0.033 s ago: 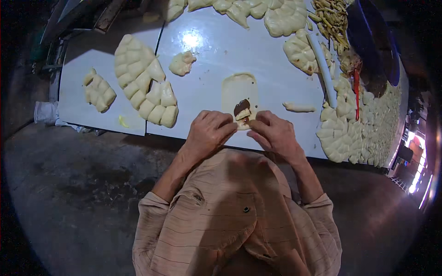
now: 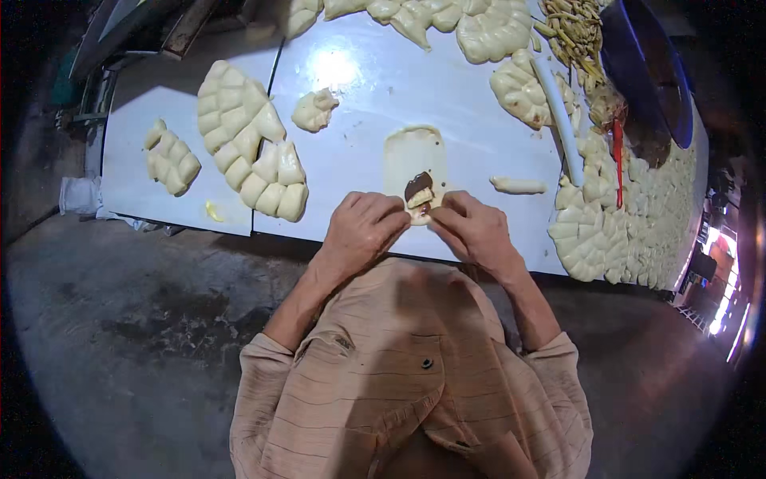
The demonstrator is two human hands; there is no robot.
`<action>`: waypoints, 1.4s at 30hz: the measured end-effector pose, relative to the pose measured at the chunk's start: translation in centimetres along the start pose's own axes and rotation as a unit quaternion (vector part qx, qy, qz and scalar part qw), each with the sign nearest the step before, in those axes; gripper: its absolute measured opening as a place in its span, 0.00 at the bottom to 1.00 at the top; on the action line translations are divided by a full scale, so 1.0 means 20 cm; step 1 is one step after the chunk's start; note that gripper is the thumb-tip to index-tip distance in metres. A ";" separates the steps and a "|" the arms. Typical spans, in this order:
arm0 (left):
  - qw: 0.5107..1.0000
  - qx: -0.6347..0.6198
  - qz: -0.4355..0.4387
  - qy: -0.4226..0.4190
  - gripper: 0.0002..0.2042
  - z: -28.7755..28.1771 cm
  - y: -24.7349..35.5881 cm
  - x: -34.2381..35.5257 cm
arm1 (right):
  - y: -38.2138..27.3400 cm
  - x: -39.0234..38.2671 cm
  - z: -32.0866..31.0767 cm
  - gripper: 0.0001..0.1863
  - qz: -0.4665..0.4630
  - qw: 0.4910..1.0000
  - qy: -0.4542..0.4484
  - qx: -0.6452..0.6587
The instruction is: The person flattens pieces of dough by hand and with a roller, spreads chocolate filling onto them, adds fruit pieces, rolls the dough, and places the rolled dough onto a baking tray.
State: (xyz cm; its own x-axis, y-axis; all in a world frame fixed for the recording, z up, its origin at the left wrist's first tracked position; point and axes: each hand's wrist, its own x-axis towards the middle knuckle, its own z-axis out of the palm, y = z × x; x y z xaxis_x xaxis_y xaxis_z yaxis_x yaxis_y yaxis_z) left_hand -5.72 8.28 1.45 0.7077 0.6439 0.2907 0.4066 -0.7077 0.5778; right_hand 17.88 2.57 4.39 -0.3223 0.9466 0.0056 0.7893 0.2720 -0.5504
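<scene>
Hands and dough: barely moved since the earlier frame; your hands and the strip keep almost the same places.
Dough strip (image 2: 413, 152): flattened, pale and long, lying on the table before you, near its front edge, with its near end between your hands.
Filling (image 2: 416, 185): a dark brown piece with pale slices beside it, resting on the nearer part of the strip; small dark specks lie around it.
Left hand (image 2: 369, 226): your thumb and fingers are drawn together at the strip's near left side; you cannot tell from this view whether they pinch the dough.
Right hand (image 2: 477, 230): your fingers bend toward the thumb at the near right side, close to the filling; their grip on the dough is likewise hidden.
Dough roll (image 2: 517, 186): thin and pale, to the right of your right hand.
Dough lump (image 2: 315, 110): by itself, beyond and left of the strip.
Cut dough (image 2: 239, 112): a curved band of portions farther left, with a smaller patch (image 2: 171, 160) past it.
Table (image 2: 359, 144): white-topped, carrying all of these.
Right side: a pale rod (image 2: 558, 120) leans across dough, near a red tool (image 2: 617, 164), a heap of yellowish strips (image 2: 570, 36) and a blue basin (image 2: 678, 96).
</scene>
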 end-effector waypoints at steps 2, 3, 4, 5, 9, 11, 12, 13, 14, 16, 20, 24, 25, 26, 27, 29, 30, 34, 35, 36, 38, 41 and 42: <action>0.999 -0.029 -0.030 -0.001 0.07 -0.01 0.01 0.01 | 0.03 0.01 0.04 0.13 -0.018 1.000 0.013 -0.016; 0.997 -0.056 -0.061 0.000 0.07 -0.02 0.02 0.02 | 0.02 0.02 0.03 0.10 -0.021 0.998 0.043 0.028; 0.996 -0.055 -0.063 -0.001 0.07 -0.03 0.02 0.03 | 0.02 0.02 0.02 0.10 -0.021 0.998 0.043 0.029; 0.991 -0.082 -0.103 0.021 0.07 -0.04 0.03 0.04 | 0.04 0.01 0.01 0.09 0.043 0.993 0.028 0.104; 0.968 -0.104 -0.218 0.072 0.06 -0.03 0.02 0.10 | 0.02 0.08 -0.05 0.09 0.217 0.946 0.011 0.239; 0.964 -0.088 -0.238 0.083 0.06 -0.06 0.03 0.13 | 0.04 0.13 -0.06 0.08 0.222 0.946 0.028 0.236; 0.963 -0.074 -0.251 0.068 0.06 -0.08 0.03 0.15 | 0.05 0.15 -0.06 0.08 0.170 0.971 0.031 0.165; 0.961 -0.060 -0.265 0.055 0.07 -0.09 0.02 0.15 | 0.06 0.16 -0.06 0.08 0.116 0.988 0.034 0.093; 0.961 -0.059 -0.265 0.055 0.07 -0.09 0.00 0.15 | 0.06 0.16 -0.07 0.08 0.115 0.988 0.034 0.093; 0.974 -0.043 -0.219 0.027 0.08 -0.10 -0.03 0.12 | 0.07 0.13 -0.08 0.09 0.105 0.993 0.017 0.058; 0.971 -0.120 -0.207 0.026 0.12 -0.13 -0.04 0.11 | 0.06 0.13 -0.12 0.12 0.123 0.989 -0.019 0.076; 0.996 0.010 -0.085 -0.018 0.14 -0.09 -0.01 0.15 | 0.03 0.13 -0.10 0.14 0.075 0.992 0.057 0.079; 0.996 0.010 -0.086 -0.018 0.14 -0.07 -0.01 0.15 | 0.04 0.12 -0.09 0.16 0.046 0.997 0.046 0.050; 0.996 0.008 -0.084 -0.014 0.14 -0.04 -0.01 0.16 | 0.04 0.12 -0.08 0.16 0.045 0.997 0.046 0.051; 0.997 0.003 -0.081 -0.012 0.14 -0.03 -0.01 0.16 | 0.05 0.12 -0.08 0.17 0.026 0.999 0.031 0.037; 0.997 0.010 -0.075 -0.009 0.13 -0.02 -0.02 0.17 | 0.07 0.11 -0.04 0.17 -0.006 1.000 0.028 0.005; 0.997 0.021 -0.074 -0.005 0.12 -0.02 -0.02 0.18 | 0.06 0.11 -0.04 0.17 -0.006 1.000 0.028 0.005; 0.998 0.006 -0.064 0.005 0.10 0.00 -0.03 0.17 | 0.06 0.13 -0.04 0.14 -0.024 0.999 0.019 0.006; 0.998 0.022 -0.059 -0.001 0.08 0.02 -0.05 0.16 | 0.08 0.14 -0.03 0.13 -0.030 0.999 0.016 0.004; 0.998 0.021 -0.058 -0.001 0.08 0.02 -0.04 0.17 | 0.08 0.14 -0.03 0.12 -0.035 0.999 0.012 0.000; 0.995 0.002 -0.098 -0.001 0.08 0.00 -0.04 0.18 | 0.07 0.16 -0.04 0.10 -0.020 0.999 0.018 0.022; 0.991 -0.008 -0.134 0.006 0.07 -0.01 -0.02 0.22 | 0.06 0.19 -0.01 0.12 0.108 0.993 0.038 0.033; 0.988 -0.006 -0.155 0.012 0.08 -0.01 -0.02 0.22 | 0.04 0.20 -0.01 0.12 0.107 0.993 0.038 0.033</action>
State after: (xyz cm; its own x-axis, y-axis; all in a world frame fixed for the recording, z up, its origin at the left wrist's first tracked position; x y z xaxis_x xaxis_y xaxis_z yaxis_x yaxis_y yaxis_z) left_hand -2.89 11.56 2.66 0.5363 0.8361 0.1153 0.5946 -0.4713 0.6514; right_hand 17.41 6.66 4.12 -0.1085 0.9925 -0.0555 0.7990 0.0539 -0.5988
